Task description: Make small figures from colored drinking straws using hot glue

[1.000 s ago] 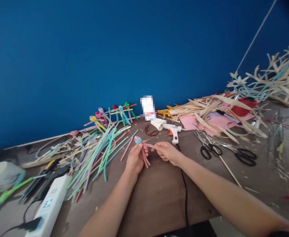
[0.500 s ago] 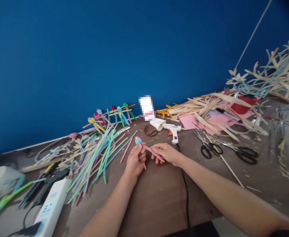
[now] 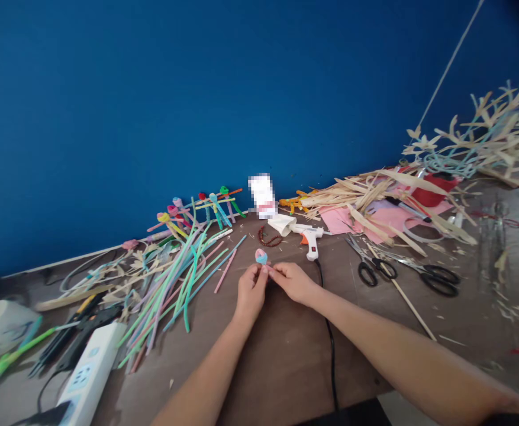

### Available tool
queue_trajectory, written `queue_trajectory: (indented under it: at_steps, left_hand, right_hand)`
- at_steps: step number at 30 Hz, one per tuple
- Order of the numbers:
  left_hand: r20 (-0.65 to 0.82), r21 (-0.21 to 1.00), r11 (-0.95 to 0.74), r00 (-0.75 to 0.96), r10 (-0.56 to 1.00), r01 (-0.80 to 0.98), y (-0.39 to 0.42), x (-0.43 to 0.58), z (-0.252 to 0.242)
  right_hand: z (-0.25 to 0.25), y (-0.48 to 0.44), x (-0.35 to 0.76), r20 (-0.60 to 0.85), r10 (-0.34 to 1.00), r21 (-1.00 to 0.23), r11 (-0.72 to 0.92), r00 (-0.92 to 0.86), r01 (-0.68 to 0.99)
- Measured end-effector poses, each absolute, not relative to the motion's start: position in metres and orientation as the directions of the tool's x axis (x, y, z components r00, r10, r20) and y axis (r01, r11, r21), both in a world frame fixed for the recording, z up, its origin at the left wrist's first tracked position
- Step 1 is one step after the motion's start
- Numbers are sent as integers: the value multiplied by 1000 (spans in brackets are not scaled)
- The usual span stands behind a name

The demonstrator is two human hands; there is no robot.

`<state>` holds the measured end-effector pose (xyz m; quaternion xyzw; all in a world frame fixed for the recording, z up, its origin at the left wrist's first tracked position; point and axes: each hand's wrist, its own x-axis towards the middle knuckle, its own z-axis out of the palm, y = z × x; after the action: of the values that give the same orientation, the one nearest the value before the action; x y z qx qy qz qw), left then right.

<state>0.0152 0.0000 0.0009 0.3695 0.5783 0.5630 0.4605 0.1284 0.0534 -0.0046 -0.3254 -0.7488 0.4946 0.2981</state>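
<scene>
My left hand (image 3: 251, 291) is closed around the lower part of a small pipe-cleaner piece (image 3: 261, 256), whose pink and light blue coiled head sticks up above the thumb. Against it, my right hand (image 3: 293, 281) pinches the pink pipe cleaner just under the head. The fingertips of both hands meet there and hide most of the pink length. Beyond them lie a white glue gun (image 3: 313, 242) with an orange trigger and a brown bead bracelet (image 3: 268, 238). Left of my hands is a loose pink pipe cleaner (image 3: 226, 271).
Loose pipe cleaners (image 3: 183, 266) are heaped on the left, with finished pipe-cleaner figures (image 3: 217, 204) against the blue wall. A power strip (image 3: 91, 367) lies front left. Two scissors (image 3: 368, 272) and dried strips (image 3: 357, 195) are on the right. The glue gun's cord (image 3: 332, 349) runs toward me.
My right hand has moved left to meet the left hand, and the pink stem between them is now mostly hidden. My left hand and the coiled head have shifted slightly right.
</scene>
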Motion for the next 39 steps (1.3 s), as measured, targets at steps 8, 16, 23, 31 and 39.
queue_trajectory:
  at_steps: [8,16,23,31,39]
  left_hand:
    - [263,921,-140,-314,912,364,-2,15,0]
    - [259,946,-159,-361,896,284,-2,16,-2]
    - [175,968,-96,-351,920,232,0,19,-6]
    - [304,861,-121,-308,902,494,0,22,-9]
    - [216,924,-83,-330,919,374,3,23,-6]
  right_hand:
    - [-10,54,127,107,849,-980,179,-518,92]
    - [-1,47,124,60,861,-998,57,-504,-21]
    - [-2,51,127,123,867,-992,121,-483,-35]
    - [-7,55,129,138,861,-987,159,-489,1]
    - [-2,57,133,161,855,-977,209,-493,43]
